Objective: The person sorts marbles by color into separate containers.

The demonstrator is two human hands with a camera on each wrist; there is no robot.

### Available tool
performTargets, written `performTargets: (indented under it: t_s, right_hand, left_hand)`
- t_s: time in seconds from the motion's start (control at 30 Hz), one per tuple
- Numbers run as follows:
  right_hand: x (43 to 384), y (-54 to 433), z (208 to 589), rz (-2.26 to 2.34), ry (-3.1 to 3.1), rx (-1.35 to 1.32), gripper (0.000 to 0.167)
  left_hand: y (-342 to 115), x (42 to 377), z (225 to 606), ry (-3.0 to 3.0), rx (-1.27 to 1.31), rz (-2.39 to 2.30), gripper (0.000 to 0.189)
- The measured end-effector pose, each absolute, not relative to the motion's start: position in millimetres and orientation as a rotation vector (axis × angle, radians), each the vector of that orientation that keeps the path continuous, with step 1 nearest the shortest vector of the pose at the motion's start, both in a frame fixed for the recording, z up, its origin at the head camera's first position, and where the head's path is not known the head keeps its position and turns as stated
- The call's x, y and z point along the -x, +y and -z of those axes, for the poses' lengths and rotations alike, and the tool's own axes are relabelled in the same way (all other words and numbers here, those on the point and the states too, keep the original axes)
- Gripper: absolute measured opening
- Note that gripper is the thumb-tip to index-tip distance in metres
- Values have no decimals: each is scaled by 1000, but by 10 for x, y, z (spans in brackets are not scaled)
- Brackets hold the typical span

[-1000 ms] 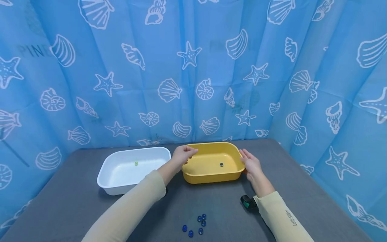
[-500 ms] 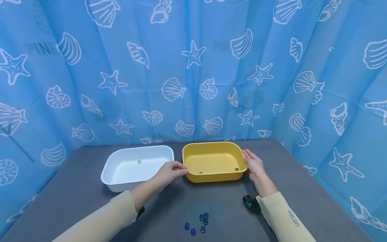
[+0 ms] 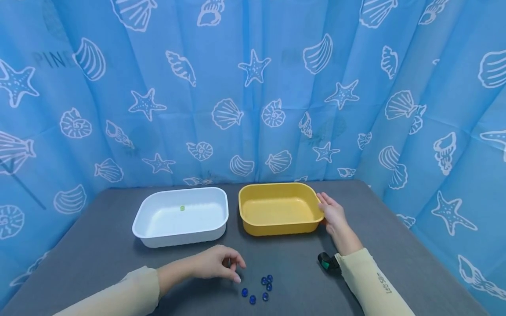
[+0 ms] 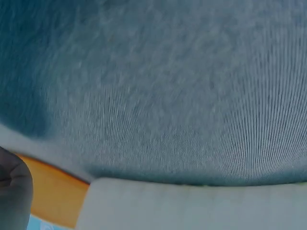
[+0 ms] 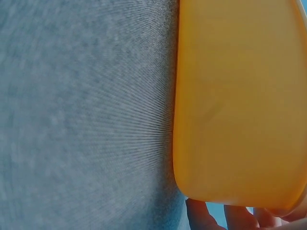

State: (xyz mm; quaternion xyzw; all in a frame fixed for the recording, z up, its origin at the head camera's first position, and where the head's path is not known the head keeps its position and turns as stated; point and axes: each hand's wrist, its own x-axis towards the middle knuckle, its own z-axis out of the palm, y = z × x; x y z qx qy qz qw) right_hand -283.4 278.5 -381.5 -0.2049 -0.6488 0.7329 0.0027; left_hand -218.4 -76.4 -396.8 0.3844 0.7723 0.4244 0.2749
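My left hand [image 3: 217,262] is over the grey cloth, its fingers loosely bent and nothing visible between them. Just right of its fingertips lie several small blue glass beads [image 3: 252,299], in a loose cluster. At the right end of the yellow plastic tub [image 3: 281,230], my right hand [image 3: 335,218] grips the rim and end wall; in the right wrist view its fingers [image 5: 240,218] are against the tub's end. No bead shows inside the yellow tub, whose near wall hides part of its floor. A white tub [image 3: 182,239] with one small green bead [image 3: 182,208] stands left.
Both tubs stand side by side near the back of the grey cloth-covered table [image 3: 300,276]. A blue curtain [image 3: 253,131] with white shell prints hangs behind and at the sides. A black strap [image 3: 327,261] with a green patch is at the right wrist.
My left hand has left the yellow tub and come down and nearer, to beside the blue beads. Two beads seen rolling in the yellow tub are out of sight. The right hand stays.
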Motion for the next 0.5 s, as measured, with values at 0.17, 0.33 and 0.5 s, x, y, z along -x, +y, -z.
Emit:
performTargets:
  t_s: [0.17,0.33,0.5]
  right_hand:
    - [2842,2787,3811,-2304,-2022,663,54]
    - [2859,2791,3818,-2287,-2025,677,54]
    - [2869,2779,3819,-2281,-2031,674,54]
  left_hand:
    - [-741,2140,4020,2105,-1144,-973,25]
    - [-700,2114,4053,2152,-1264,-833,26]
    - [-683,2112,4084,2182,-1335,-752,27]
